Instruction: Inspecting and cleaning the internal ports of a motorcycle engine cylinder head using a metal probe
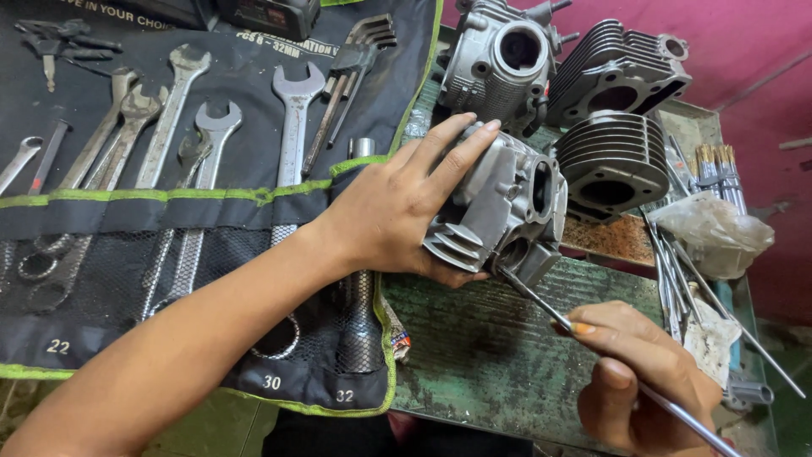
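Our left hand clamps over the grey finned cylinder head, holding it tilted just above the green counter, beside the spanner roll. Our right hand pinches a thin metal rod, its tip in the head's lower port. We judge it best to keep the head braced and the rod in line with the port.
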